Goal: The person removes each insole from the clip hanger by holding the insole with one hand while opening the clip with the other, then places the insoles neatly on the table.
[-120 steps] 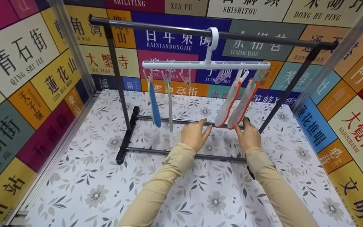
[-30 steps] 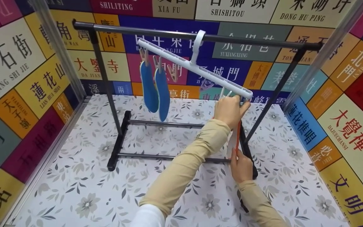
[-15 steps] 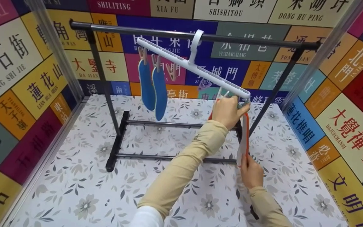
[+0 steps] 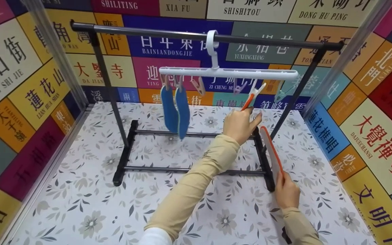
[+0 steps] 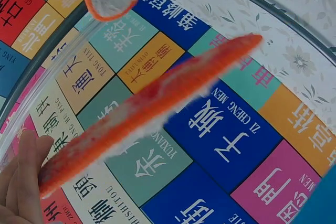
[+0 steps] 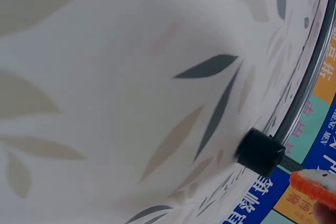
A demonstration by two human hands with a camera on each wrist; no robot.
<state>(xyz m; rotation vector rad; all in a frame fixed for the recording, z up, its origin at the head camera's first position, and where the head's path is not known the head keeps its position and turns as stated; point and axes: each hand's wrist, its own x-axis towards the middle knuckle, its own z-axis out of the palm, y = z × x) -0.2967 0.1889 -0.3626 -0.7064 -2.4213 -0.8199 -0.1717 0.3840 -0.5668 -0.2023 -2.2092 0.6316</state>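
My right hand (image 4: 288, 192) pinches the lower end of a fuzzy white insole with an orange edge (image 4: 271, 149), held tilted below the hanger's right end. In the right wrist view only a corner of an orange-edged insole (image 6: 315, 184) and a fingertip show. My left hand (image 4: 238, 126) hovers with thumb spread, nothing visibly gripped. Behind it another orange-edged insole (image 4: 248, 101) hangs from a white clothespin (image 4: 257, 89); the left wrist view shows that insole (image 5: 152, 108) with fingers (image 5: 23, 177) beside one end. A teal clothespin (image 4: 281, 94) holds nothing. The white hanger (image 4: 228, 72) is nearly level.
Two blue insoles (image 4: 182, 114) hang from clothespins on the hanger's left. A pink clothespin (image 4: 199, 86) and a purple clothespin (image 4: 239, 86) hold nothing. The hanger hooks over a black rack's top rail (image 4: 168, 34). The rack stands on a floral tablecloth (image 4: 94, 217) before sign-patterned walls.
The right insole has come off the teal clothespin and moved down and right in my right hand. My left hand has left that clothespin, and the tilted hanger has swung back to nearly level.
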